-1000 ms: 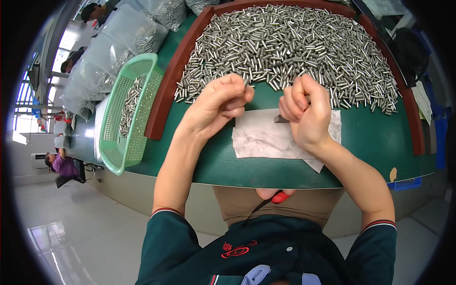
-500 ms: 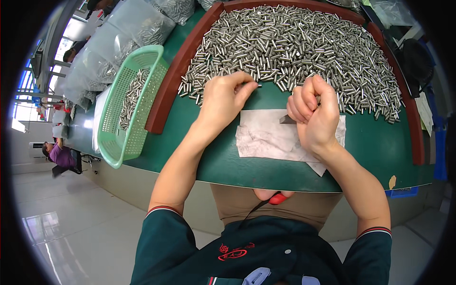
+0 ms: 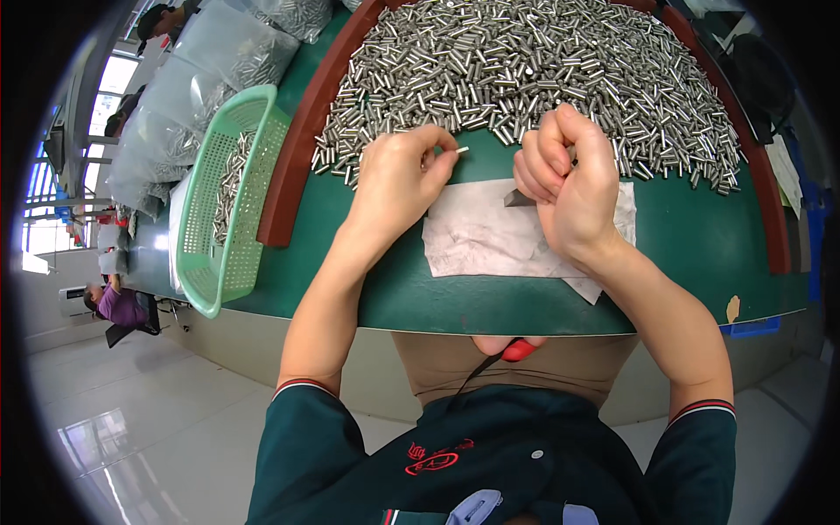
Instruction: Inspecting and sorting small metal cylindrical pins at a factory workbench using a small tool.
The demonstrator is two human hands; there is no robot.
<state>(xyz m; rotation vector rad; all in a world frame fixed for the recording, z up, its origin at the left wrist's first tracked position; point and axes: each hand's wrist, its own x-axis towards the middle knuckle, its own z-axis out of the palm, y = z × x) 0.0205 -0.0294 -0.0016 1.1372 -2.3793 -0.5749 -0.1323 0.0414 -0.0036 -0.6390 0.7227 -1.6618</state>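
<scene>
My left hand (image 3: 392, 179) pinches a small metal pin (image 3: 462, 150) between thumb and forefinger, its bright end sticking out to the right. The hand hovers at the near edge of a wide heap of loose metal pins (image 3: 516, 66). My right hand (image 3: 573, 188) is closed around a flat grey metal piece (image 3: 518, 199), whose end shows at the left of the fist; the rest is hidden in the palm. Beneath that fist lies a creased, smudged white cloth (image 3: 481, 236) on the green tabletop (image 3: 420, 302).
A red-brown raised border (image 3: 293, 166) frames the heap. Left of it stands a pale green perforated basket (image 3: 197, 254) holding more pins. Clear plastic bags (image 3: 214, 52) of pins line the far left. A person in purple (image 3: 122, 304) sits farther off at left.
The view has shifted, so the table sits higher in the picture. My left hand has drawn slightly toward me, and the pin in its fingertips shows more plainly. My right hand keeps its grip.
</scene>
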